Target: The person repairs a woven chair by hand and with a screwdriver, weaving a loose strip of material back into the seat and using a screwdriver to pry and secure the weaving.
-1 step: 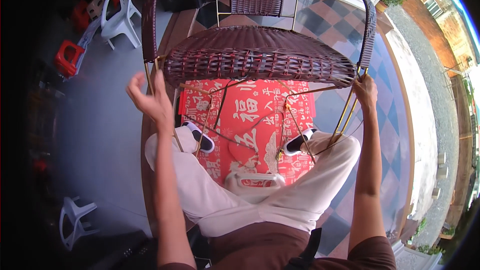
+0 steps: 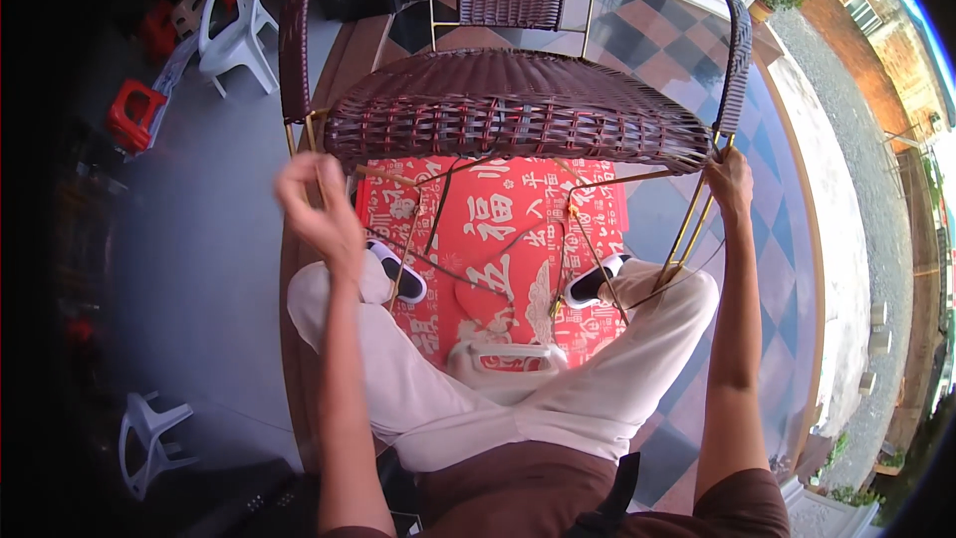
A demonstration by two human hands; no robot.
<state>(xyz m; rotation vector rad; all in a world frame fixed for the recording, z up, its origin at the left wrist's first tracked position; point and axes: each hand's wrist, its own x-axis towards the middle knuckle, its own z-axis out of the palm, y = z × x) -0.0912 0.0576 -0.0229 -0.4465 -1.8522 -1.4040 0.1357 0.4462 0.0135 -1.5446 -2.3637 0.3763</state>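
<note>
A dark brown woven chair stands before me, its seat front facing me and its frame of thin gold-coloured metal. At the right front corner my right hand is closed around the upper part of the metal leg, just below the armrest. A thin strand curves down below that hand. My left hand is raised beside the left front leg, slightly blurred, with bent fingers and a gap between them. I see nothing held in it. Dark loose strands hang under the seat.
A red mat with pale printing lies under the chair, between my shoes. A whitish plastic stool edge shows between my thighs. On the left are a white plastic chair, a red stool and another pale chair.
My left hand has moved a little to the right and toward me, and its fingers have bent more. The right hand stays on the chair leg.
</note>
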